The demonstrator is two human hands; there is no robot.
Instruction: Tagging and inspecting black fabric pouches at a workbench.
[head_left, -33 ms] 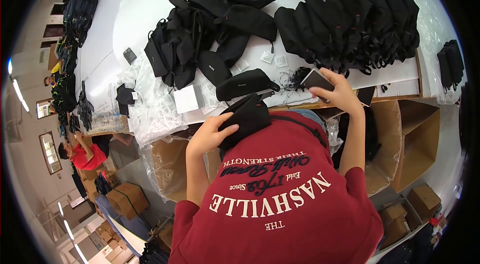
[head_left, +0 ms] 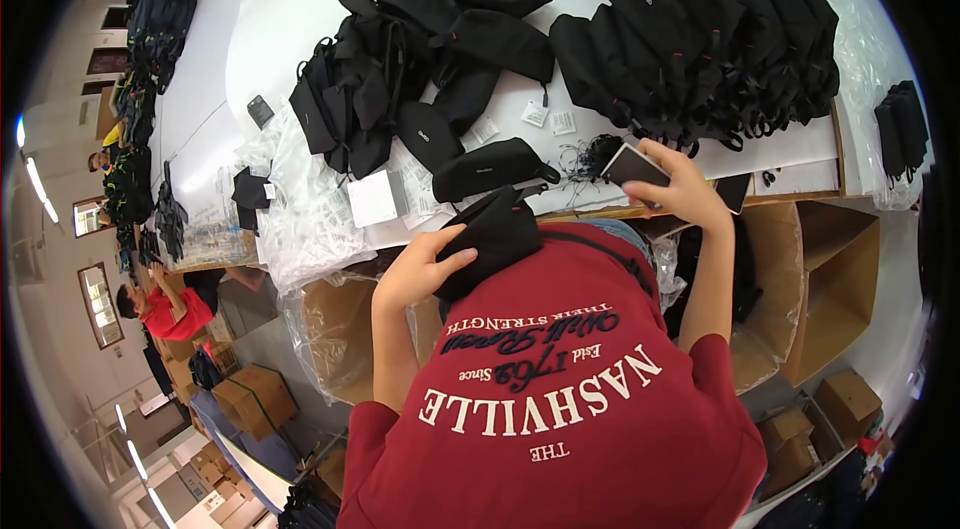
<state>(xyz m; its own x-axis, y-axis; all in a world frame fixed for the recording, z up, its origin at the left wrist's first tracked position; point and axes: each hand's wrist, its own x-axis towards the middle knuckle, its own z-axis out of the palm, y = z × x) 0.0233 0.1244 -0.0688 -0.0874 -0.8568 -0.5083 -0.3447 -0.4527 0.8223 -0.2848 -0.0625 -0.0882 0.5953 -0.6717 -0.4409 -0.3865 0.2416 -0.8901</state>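
Note:
My left hand (head_left: 428, 267) grips a black fabric pouch (head_left: 498, 241) against my front, at the table's near edge. In my right hand (head_left: 682, 191) is a flat dark rectangular piece with a pale edge (head_left: 634, 167), pinched between thumb and fingers; I cannot make out its kind. Just left of that piece lies a tangle of black threads (head_left: 590, 159). Another black pouch (head_left: 490, 169) rests on the table just beyond the held one. A small white box (head_left: 372, 199) stands to its left.
A loose heap of black pouches (head_left: 400, 39) covers the table's middle. Black pouches stand in a dense row (head_left: 700, 29) at the far right. Clear plastic wrap (head_left: 300, 239) hangs over the near edge. Open cardboard boxes (head_left: 835, 279) stand below. A co-worker in red (head_left: 175, 314) is at left.
The fingers of my right hand have shifted slightly on the dark piece, and the piece has tilted a little. My left hand and its pouch stay in place.

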